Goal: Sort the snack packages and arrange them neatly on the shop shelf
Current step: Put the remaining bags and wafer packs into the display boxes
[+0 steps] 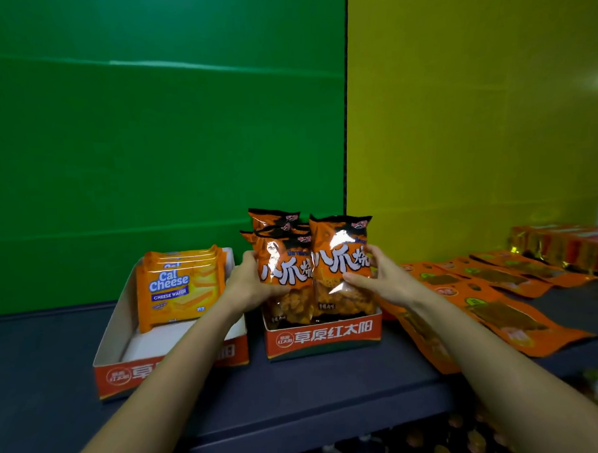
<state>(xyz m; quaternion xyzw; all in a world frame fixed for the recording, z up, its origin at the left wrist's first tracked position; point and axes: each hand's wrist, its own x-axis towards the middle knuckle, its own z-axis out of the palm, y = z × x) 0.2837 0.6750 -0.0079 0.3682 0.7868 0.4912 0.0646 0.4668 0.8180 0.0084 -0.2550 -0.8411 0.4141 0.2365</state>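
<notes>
Two orange-and-black snack bags, the left front bag point(284, 278) and the right front bag point(340, 258), upright side by side with edges touching, bottoms inside the right display tray point(323, 336). Behind them, more bags of the same kind point(273, 218), tops showing above the front pair. Gripped from the outer sides: left hand point(247, 280) curled round the left edge of the left front bag, thumb on its face; right hand point(373, 274) curled round the right edge of the right front bag, thumb across its lower face. Just to the left, not touching, a second display tray point(124, 340) with Cal Cheese wafer packs point(177, 290) leaning upright toward its back wall. To the right, flat orange pouches point(500, 306) overlapping in rows on the dark shelf point(298, 390); beyond those, gold-and-red packs point(565, 245). At the back, a green panel point(149, 130) beside a yellow panel point(474, 116).
</notes>
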